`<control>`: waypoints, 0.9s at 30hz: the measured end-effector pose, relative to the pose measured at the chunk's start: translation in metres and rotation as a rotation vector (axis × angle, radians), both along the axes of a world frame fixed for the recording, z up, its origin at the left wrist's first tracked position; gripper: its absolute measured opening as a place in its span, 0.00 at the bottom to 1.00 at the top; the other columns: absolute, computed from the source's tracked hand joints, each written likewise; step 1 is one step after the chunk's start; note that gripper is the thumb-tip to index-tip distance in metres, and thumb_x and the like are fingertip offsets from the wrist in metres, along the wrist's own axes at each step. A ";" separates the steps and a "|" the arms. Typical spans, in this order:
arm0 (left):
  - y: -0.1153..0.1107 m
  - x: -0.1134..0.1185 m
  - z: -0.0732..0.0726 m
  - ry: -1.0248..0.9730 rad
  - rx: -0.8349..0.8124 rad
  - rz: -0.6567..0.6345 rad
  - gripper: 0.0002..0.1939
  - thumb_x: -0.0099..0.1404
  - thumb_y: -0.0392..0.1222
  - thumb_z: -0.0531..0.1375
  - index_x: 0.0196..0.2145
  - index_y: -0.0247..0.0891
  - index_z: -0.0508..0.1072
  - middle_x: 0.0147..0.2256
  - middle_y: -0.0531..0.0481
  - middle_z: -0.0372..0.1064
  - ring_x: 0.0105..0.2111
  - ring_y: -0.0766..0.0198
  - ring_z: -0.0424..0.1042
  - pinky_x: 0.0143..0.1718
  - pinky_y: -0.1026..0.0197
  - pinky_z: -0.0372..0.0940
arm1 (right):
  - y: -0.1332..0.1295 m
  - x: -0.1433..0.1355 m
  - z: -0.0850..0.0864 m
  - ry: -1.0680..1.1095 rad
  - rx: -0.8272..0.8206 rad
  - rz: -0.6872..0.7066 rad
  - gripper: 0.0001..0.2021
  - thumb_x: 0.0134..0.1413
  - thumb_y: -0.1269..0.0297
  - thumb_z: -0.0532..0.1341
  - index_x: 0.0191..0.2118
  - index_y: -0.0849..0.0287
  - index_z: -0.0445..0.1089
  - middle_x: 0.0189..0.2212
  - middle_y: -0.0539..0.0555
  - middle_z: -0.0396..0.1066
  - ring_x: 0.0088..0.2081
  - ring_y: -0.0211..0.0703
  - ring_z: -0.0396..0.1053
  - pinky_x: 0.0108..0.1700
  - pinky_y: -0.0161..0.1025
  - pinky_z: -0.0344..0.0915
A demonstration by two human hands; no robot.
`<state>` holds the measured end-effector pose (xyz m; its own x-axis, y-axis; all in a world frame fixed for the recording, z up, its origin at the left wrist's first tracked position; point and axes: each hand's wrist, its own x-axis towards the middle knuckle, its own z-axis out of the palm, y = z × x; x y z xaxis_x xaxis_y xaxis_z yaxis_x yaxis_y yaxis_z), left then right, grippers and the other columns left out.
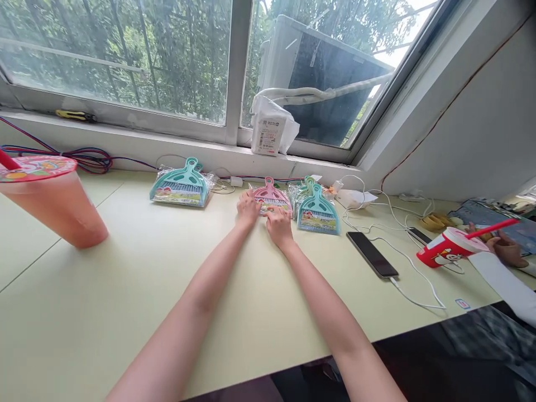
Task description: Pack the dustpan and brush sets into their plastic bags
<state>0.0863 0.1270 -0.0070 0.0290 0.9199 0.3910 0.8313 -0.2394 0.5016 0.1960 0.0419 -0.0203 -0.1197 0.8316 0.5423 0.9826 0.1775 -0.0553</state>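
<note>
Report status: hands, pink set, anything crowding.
Left hand at left edge of pink dustpan set. Right hand at its front. Teal set close on right.

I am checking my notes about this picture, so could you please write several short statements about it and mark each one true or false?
1. The left hand and the right hand are both at the pink plastic dustpan set. True.
2. Directly right of that pink set lies a red dustpan. False: a turquoise plastic dustpan lies there.
3. A black rectangular smartphone lies to the right of both hands. True.
4. That smartphone has no cable attached. False: a thin white cable is plugged into its near end.
5. A tall translucent cup of pink-orange drink stands to the left of both hands. True.
</note>
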 end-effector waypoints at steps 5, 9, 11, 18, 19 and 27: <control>-0.015 -0.009 -0.002 -0.065 0.248 0.038 0.25 0.71 0.52 0.49 0.60 0.37 0.60 0.61 0.34 0.57 0.61 0.49 0.57 0.57 0.50 0.55 | -0.006 0.000 0.002 0.024 0.021 0.075 0.16 0.58 0.77 0.52 0.43 0.59 0.75 0.52 0.61 0.70 0.54 0.52 0.64 0.54 0.49 0.54; -0.034 -0.033 0.001 -0.117 0.300 0.103 0.23 0.73 0.51 0.45 0.58 0.38 0.61 0.62 0.35 0.55 0.62 0.52 0.56 0.58 0.49 0.54 | -0.012 -0.001 0.002 -0.028 -0.002 0.169 0.17 0.59 0.78 0.51 0.45 0.61 0.74 0.51 0.60 0.71 0.54 0.52 0.65 0.55 0.48 0.54; -0.044 -0.052 0.003 -0.124 0.280 0.132 0.21 0.73 0.50 0.44 0.58 0.39 0.61 0.62 0.36 0.54 0.63 0.53 0.54 0.59 0.49 0.53 | -0.013 -0.003 0.002 -0.052 -0.038 0.199 0.18 0.60 0.78 0.49 0.48 0.62 0.73 0.52 0.60 0.71 0.55 0.52 0.64 0.56 0.47 0.53; -0.075 -0.141 0.007 0.051 0.189 0.185 0.17 0.71 0.45 0.48 0.53 0.40 0.67 0.62 0.37 0.55 0.63 0.51 0.54 0.63 0.50 0.48 | -0.001 -0.002 -0.006 0.094 -0.227 0.019 0.23 0.66 0.66 0.49 0.63 0.67 0.59 0.61 0.64 0.63 0.62 0.50 0.58 0.61 0.45 0.53; -0.077 -0.154 0.007 0.074 0.195 0.194 0.17 0.71 0.44 0.48 0.53 0.40 0.67 0.61 0.36 0.55 0.63 0.50 0.54 0.63 0.49 0.47 | 0.002 -0.001 -0.007 0.105 -0.257 -0.010 0.23 0.66 0.65 0.48 0.64 0.66 0.58 0.62 0.64 0.62 0.62 0.50 0.57 0.61 0.46 0.53; -0.049 -0.235 0.004 -0.021 0.090 0.455 0.16 0.67 0.42 0.51 0.50 0.35 0.68 0.58 0.32 0.56 0.60 0.43 0.56 0.60 0.42 0.52 | 0.017 -0.003 0.003 -0.043 -0.340 -0.032 0.23 0.66 0.65 0.47 0.65 0.59 0.58 0.65 0.63 0.58 0.63 0.54 0.56 0.59 0.54 0.55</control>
